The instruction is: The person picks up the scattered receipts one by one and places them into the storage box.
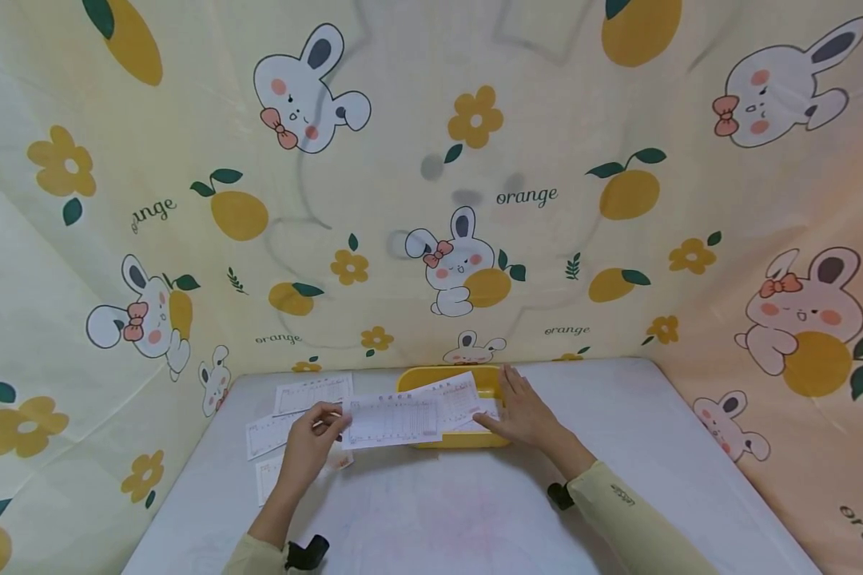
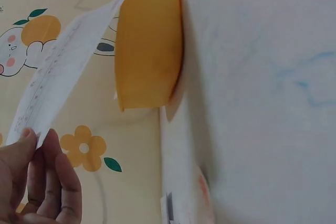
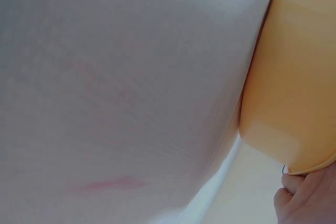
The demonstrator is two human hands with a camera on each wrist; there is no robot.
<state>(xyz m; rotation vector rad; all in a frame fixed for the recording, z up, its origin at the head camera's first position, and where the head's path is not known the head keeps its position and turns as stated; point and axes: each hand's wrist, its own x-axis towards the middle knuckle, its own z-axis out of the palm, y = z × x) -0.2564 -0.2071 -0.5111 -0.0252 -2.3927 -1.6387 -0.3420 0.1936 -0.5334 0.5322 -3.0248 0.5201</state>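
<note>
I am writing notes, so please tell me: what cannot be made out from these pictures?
Slip in the left hand: head view, print too small to read.
Inside of the yellow bin: head view, partly covered by papers.
Loose slips on the table: head view, partly behind the left hand.
Right hand: right wrist view, cut off by frame edge.

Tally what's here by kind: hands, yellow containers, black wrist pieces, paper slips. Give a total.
Hands: 2 (left hand, right hand)
Yellow container: 1
Black wrist pieces: 2
Paper slips: at least 5; overlaps hide the exact count
Total: at least 10
</note>
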